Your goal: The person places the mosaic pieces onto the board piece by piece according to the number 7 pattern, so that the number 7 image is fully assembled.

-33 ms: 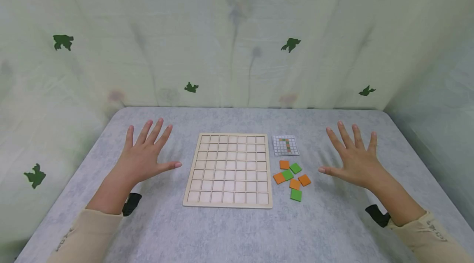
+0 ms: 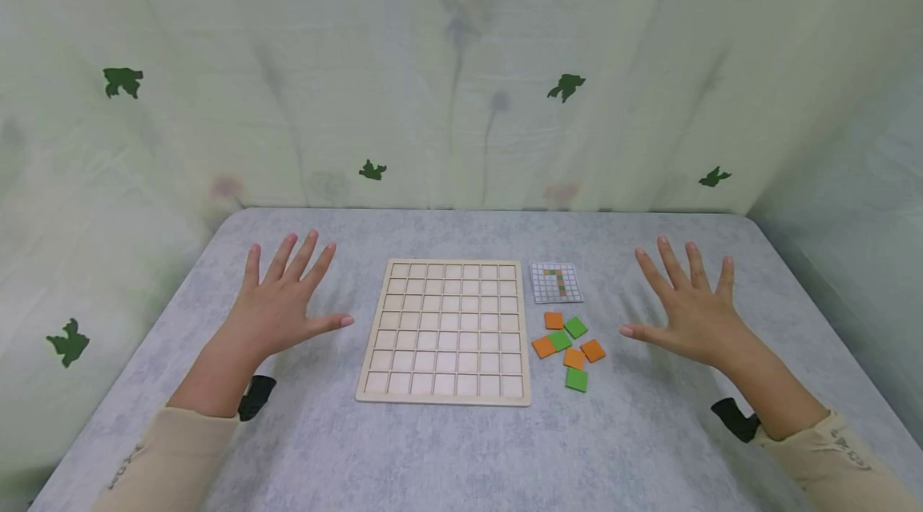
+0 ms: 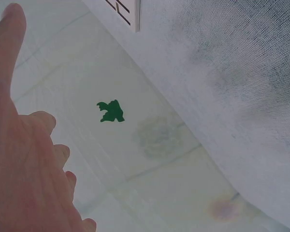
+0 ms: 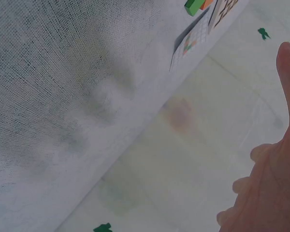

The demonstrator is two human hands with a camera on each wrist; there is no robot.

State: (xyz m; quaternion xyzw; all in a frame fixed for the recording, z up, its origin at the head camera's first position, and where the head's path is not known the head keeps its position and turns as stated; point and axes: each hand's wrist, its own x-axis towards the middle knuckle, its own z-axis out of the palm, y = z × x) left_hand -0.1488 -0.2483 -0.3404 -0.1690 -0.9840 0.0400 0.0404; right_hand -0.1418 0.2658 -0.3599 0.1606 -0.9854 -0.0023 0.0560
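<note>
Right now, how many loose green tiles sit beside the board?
3. One green tile at the cluster's far right, one mid-cluster overlapping an orange tile, one nearest the person. None seem hidden.

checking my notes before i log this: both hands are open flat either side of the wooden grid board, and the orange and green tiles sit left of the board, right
Not quite. The orange and green tiles lie to the right of the wooden grid board, below the small pattern card, as the head view shows. The rest holds: the left hand and right hand are open either side of the board.
</note>
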